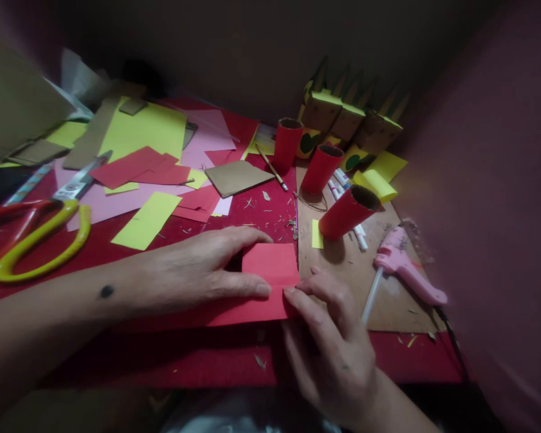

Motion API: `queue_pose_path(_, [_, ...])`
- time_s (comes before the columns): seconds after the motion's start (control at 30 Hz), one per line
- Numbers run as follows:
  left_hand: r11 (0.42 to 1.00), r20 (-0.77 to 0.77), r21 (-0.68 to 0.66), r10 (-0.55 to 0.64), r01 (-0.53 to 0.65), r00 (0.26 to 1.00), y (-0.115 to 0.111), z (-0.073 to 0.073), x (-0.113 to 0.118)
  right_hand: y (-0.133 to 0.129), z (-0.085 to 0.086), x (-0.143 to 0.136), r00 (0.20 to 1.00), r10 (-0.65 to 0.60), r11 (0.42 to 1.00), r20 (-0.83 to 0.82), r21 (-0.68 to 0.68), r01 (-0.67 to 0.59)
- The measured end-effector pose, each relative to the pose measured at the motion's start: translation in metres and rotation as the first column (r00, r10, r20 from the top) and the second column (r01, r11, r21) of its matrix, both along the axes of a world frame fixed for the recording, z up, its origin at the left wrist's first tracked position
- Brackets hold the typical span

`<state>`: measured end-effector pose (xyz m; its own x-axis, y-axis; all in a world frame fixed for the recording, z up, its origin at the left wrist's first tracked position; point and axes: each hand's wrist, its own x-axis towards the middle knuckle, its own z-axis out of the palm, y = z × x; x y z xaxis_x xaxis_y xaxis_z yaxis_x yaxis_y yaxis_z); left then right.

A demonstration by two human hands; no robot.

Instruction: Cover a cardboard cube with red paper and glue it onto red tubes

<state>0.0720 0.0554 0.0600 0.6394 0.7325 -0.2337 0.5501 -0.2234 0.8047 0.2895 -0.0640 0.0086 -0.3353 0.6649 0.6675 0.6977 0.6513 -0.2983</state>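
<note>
A sheet of red paper [261, 307] lies near the table's front edge, with a fold or layered edge running across it. My left hand [207, 264] comes from the left and grips it, thumb pressed on top and fingers along its far side. At the right edge, my right hand [329, 337] pinches the paper between thumb and fingertips; part of that grip is hidden. Beyond my hands stand red paper-covered cardboard tubes: one at the back [288, 144], one in the middle [322, 168] and a tilted one in front [349, 211].
Scissors [40, 240] with red and yellow handles lie at left, near a yellow paper piece [146, 221] and cardboard [238, 177]. A pencil [271, 167] is behind my hands. On the brown board [338, 282] at right rests a pink glue gun [406, 264]. Walls bound the back and right.
</note>
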Motion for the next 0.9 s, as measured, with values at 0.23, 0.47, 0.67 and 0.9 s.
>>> queue_pose_path(0.23, [0.993, 0.033, -0.055, 0.109, -0.107, 0.994, 0.005, 0.006, -0.004, -0.002, 0.010, 0.008, 0.992, -0.050, 0.992, -0.116, -0.119, 0.036])
queue_pose_path(0.47, [0.990, 0.029, -0.077, 0.124, -0.122, 0.992, 0.007, -0.001, -0.007, 0.001, 0.012, 0.013, 0.996, 0.054, 0.995, 0.070, -0.090, -0.047])
queue_pose_path(0.67, [0.980, 0.007, -0.119, 0.161, -0.159, 0.987, 0.017, -0.002, -0.011, 0.012, 0.041, 0.021, 0.997, 0.065, 0.954, 0.037, -0.294, -0.052])
queue_pose_path(0.9, [0.981, 0.030, 0.017, 0.194, -0.194, 0.981, 0.033, 0.006, -0.014, 0.044, 0.044, 0.018, 0.948, 0.201, 0.910, 0.247, -0.406, -0.087])
